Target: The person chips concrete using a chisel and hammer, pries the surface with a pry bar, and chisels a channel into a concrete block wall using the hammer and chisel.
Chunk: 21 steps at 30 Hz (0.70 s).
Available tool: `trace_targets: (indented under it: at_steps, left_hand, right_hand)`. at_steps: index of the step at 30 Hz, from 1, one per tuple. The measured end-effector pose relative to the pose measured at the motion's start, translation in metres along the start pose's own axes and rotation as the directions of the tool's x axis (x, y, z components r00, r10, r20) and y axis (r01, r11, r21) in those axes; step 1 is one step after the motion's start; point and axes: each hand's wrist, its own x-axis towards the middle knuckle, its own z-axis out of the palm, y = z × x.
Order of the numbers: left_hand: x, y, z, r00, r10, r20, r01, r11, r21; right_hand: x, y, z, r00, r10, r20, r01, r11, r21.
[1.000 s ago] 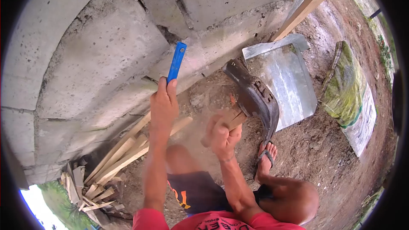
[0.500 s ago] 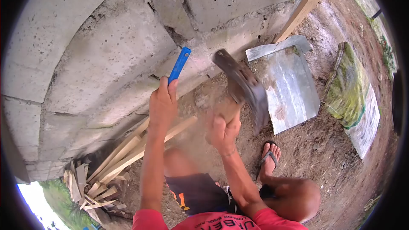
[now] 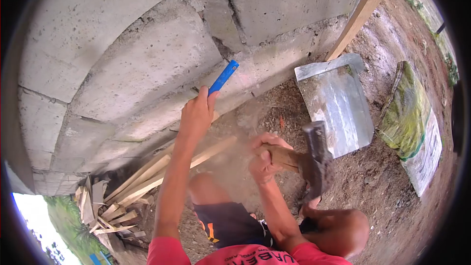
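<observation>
My left hand (image 3: 196, 113) is closed around a flat blue bar (image 3: 224, 76) with a small hole in its outer end. The bar points up and right, in front of the grey block wall (image 3: 142, 64); whether it touches the wall I cannot tell. Its lower part is hidden in my fist. My right hand (image 3: 266, 162) grips the wooden handle of a hammer (image 3: 287, 157). The dark, blurred hammer head (image 3: 318, 162) is out to the right, apart from the bar and the wall, above my foot.
Long wooden strips (image 3: 147, 176) and short offcuts (image 3: 115, 216) lie by the wall at lower left. A bent metal sheet (image 3: 338, 108) rests on the dirt to the right. Beyond it is a yellow-green and white sack (image 3: 409, 113). A timber post (image 3: 363, 12) stands at the wall.
The hammer has swung down and right, away from the wall, its head now over my foot. My left hand and the blue bar appear slightly farther right as the view shifts.
</observation>
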Motion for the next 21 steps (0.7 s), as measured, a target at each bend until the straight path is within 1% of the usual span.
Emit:
trace_targets:
  at_steps: [2,3,4,5,6,7,8,9,10,12,13,14,15,17,18,19,20,21]
  left_hand:
    - [-0.003,-0.003,0.002,1.000,0.019,0.004,-0.019,0.999,0.026]
    - [-0.004,-0.006,0.003,0.999,0.049,0.004,-0.049,0.998,0.048]
    - [0.005,-0.010,-0.001,0.996,0.087,-0.023,-0.085,0.993,0.076]
    - [0.016,-0.008,-0.011,0.995,0.081,-0.054,-0.077,0.994,0.075]
    - [0.003,-0.004,-0.015,0.998,0.059,-0.003,-0.059,0.996,0.066]
    - [0.007,-0.001,-0.017,0.998,0.055,0.011,-0.056,0.997,0.057]
    - [0.013,-0.004,-0.016,0.998,0.065,-0.007,-0.065,0.997,0.048]
    - [0.010,-0.009,-0.011,0.998,0.066,-0.004,-0.066,0.997,0.042]
    - [0.010,-0.013,-0.009,0.997,0.074,-0.005,-0.074,0.996,0.041]
    - [0.011,-0.013,-0.011,0.997,0.082,-0.012,-0.081,0.995,0.055]
    - [0.009,-0.010,-0.011,0.996,0.088,-0.013,-0.087,0.995,0.054]
    - [0.008,-0.008,-0.010,0.996,0.093,-0.008,-0.093,0.993,0.075]
    - [0.010,-0.009,-0.010,0.995,0.102,-0.010,-0.101,0.990,0.103]
    - [0.017,-0.010,-0.016,0.995,0.100,-0.027,-0.096,0.987,0.130]
    - [0.007,-0.008,-0.017,0.996,0.085,0.014,-0.086,0.988,0.126]
    - [0.014,-0.006,-0.020,0.996,0.087,0.015,-0.089,0.988,0.126]
    - [0.013,-0.006,-0.019,0.996,0.088,0.017,-0.090,0.987,0.131]
    - [0.013,-0.008,-0.018,0.996,0.091,0.020,-0.093,0.986,0.139]
  right_hand:
    - [0.001,0.011,0.000,0.977,0.177,0.120,-0.142,0.957,-0.253]
    - [0.007,0.010,-0.002,0.900,0.409,0.149,-0.348,0.883,-0.315]
    - [0.021,0.011,0.004,0.786,0.596,0.165,-0.511,0.776,-0.369]
    - [0.021,0.013,-0.004,0.790,0.592,0.159,-0.531,0.790,-0.306]
    - [0.001,-0.002,-0.014,0.797,0.596,0.099,-0.578,0.799,-0.163]
    - [0.000,-0.006,-0.016,0.819,0.572,0.034,-0.572,0.820,-0.005]
    - [0.006,-0.009,-0.012,0.836,0.548,-0.017,-0.539,0.828,0.157]
    - [0.006,-0.019,-0.007,0.872,0.487,-0.054,-0.433,0.818,0.379]
    - [0.006,-0.017,0.000,0.926,0.367,-0.084,-0.315,0.877,0.364]
    - [0.010,-0.010,0.011,0.984,0.104,-0.146,-0.053,0.947,0.317]
    - [0.011,-0.004,0.017,0.966,0.257,-0.015,-0.249,0.949,0.194]
    - [0.015,0.002,0.024,0.907,0.413,0.086,-0.418,0.907,0.046]
    - [0.019,0.004,0.028,0.812,0.561,0.158,-0.550,0.828,-0.109]
    - [0.026,-0.001,0.012,0.789,0.596,0.149,-0.582,0.803,-0.128]
    - [0.011,-0.012,0.000,0.748,0.649,0.138,-0.631,0.761,-0.151]
    - [0.007,-0.009,0.001,0.844,0.526,0.103,-0.532,0.846,0.032]
    - [-0.005,-0.011,0.001,0.907,0.420,0.045,-0.420,0.885,0.201]
    - [-0.015,-0.011,0.004,0.948,0.317,-0.038,-0.284,0.890,0.357]
